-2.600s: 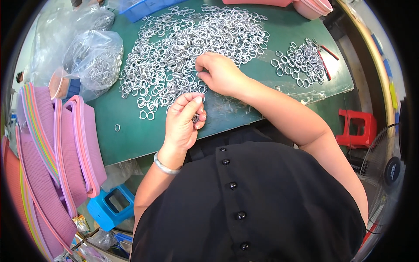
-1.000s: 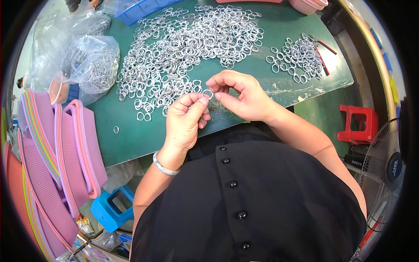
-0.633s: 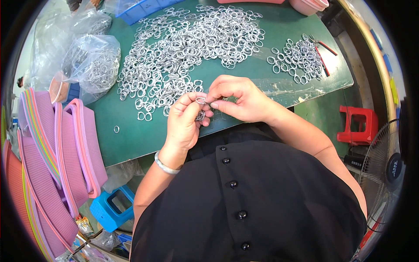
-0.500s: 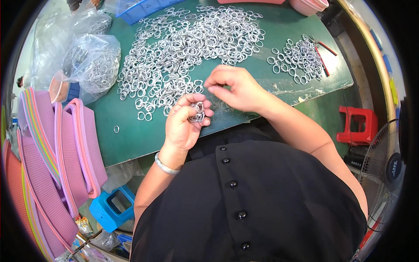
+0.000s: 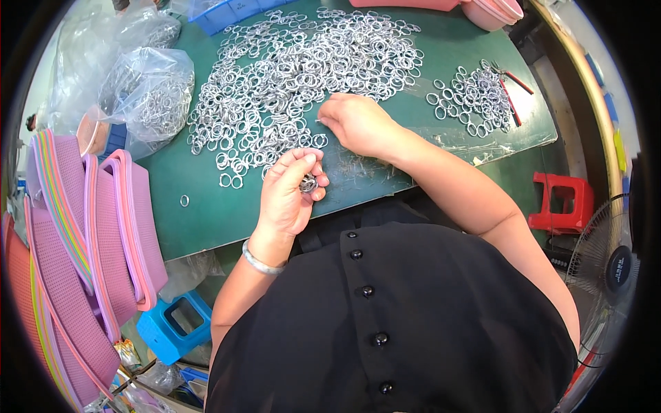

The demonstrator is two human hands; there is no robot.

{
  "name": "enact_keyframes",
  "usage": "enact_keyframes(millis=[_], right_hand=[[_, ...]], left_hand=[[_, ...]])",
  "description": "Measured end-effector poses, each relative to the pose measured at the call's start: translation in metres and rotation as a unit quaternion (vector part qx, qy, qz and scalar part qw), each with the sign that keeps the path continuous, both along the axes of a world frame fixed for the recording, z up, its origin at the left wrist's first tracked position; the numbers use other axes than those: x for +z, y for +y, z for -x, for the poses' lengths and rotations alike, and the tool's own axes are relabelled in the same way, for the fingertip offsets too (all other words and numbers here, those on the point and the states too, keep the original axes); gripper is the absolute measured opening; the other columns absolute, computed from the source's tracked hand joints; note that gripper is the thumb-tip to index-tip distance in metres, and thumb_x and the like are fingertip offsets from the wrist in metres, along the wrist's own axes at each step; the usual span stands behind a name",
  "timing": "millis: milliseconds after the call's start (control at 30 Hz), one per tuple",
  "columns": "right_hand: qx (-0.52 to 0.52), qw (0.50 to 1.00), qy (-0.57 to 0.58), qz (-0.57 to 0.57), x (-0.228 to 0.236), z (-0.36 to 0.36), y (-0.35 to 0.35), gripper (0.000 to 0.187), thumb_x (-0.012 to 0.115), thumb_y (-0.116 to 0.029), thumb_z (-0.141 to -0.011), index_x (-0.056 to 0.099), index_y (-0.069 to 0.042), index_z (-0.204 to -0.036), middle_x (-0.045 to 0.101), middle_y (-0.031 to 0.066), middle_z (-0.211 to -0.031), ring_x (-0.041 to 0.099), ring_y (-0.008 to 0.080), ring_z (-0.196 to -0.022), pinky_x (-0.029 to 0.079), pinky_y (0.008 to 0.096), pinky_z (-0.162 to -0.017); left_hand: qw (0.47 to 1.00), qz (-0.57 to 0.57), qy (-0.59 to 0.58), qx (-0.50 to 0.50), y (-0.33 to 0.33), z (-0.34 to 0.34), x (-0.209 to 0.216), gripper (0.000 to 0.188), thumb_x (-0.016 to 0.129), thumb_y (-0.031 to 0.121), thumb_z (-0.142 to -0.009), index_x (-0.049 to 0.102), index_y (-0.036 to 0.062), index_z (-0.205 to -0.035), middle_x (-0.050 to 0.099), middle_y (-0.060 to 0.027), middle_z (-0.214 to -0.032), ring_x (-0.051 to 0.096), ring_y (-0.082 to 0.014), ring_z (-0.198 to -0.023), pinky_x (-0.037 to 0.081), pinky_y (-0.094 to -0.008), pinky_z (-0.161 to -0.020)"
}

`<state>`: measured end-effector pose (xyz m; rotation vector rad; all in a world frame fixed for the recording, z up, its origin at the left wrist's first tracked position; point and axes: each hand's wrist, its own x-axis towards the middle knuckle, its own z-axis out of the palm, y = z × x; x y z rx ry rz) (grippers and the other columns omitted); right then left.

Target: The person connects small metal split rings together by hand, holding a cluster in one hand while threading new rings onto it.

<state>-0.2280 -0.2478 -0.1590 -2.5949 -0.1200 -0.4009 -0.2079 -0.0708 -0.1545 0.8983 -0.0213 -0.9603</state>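
Note:
My left hand [image 5: 288, 187] is closed around a few silver metal rings [image 5: 308, 182], which show between its thumb and curled fingers just short of the big pile. To its right, my right hand [image 5: 358, 124] is in a pinch over the table, beside the pile's near edge. A small pale bit shows at its fingertips, too small to name. The large heap of silver rings [image 5: 310, 65] spreads over the green table [image 5: 206, 224]. One ring [image 5: 184, 201] lies alone to the left of my left hand.
A smaller ring pile [image 5: 475, 100] and red-handled pliers [image 5: 513, 96] lie at the right. Clear plastic bags of rings [image 5: 155, 89] stand at the left, above stacked pink baskets [image 5: 89, 241]. Blue [image 5: 175, 327] and red stools [image 5: 561, 203] and a fan [image 5: 616, 265] flank me.
My right hand has shifted slightly left and its fingers have come together in a pinch. The left hand has turned a little, its fingers covering more of the rings.

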Motion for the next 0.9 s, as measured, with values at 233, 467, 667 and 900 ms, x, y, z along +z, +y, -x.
enact_keyframes(millis=[233,467,667,900], right_hand=[[0.072,0.817,0.134,-0.557,0.016,0.024,-0.002,0.014,0.049,-0.009,-0.085,0.058,0.001,-0.089,0.058,0.0026,-0.078,0.052,0.0066,-0.065,0.044,0.0194,-0.062],[0.083,0.823,0.052,-0.559,0.013,0.046,0.005,0.012,0.051,-0.005,-0.083,0.059,0.001,-0.09,0.059,0.0033,-0.081,0.052,0.0078,-0.068,0.044,0.0205,-0.065],[0.097,0.893,-0.006,-0.439,0.01,0.051,0.001,0.012,0.049,-0.002,-0.084,0.059,0.002,-0.09,0.057,0.0051,-0.083,0.053,0.0088,-0.072,0.044,0.022,-0.066],[0.093,0.843,0.042,-0.529,0.007,0.052,0.002,0.012,0.051,-0.004,-0.082,0.058,0.001,-0.09,0.059,0.0037,-0.081,0.053,0.0081,-0.074,0.044,0.0224,-0.069]], left_hand=[[0.996,-0.046,-0.072,0.036,-0.011,0.006,0.008,0.011,0.057,0.008,-0.081,0.054,0.0049,-0.091,0.051,-0.0005,-0.069,0.049,-0.0086,-0.056,0.036,-0.0186,-0.045],[0.971,-0.07,-0.222,0.055,-0.018,0.012,0.012,0.008,0.059,0.002,-0.078,0.055,0.0034,-0.085,0.054,-0.0011,-0.077,0.05,-0.0066,-0.058,0.038,-0.0168,-0.046],[0.855,-0.119,-0.496,0.089,-0.017,0.012,0.006,0.009,0.062,0.0,-0.073,0.057,0.0007,-0.081,0.053,-0.0012,-0.071,0.047,-0.0071,-0.059,0.038,-0.0193,-0.053],[0.83,-0.109,-0.543,0.071,-0.019,0.015,0.008,0.012,0.064,0.0,-0.069,0.057,0.0009,-0.079,0.051,-0.0023,-0.067,0.047,-0.0077,-0.059,0.038,-0.0197,-0.054]])
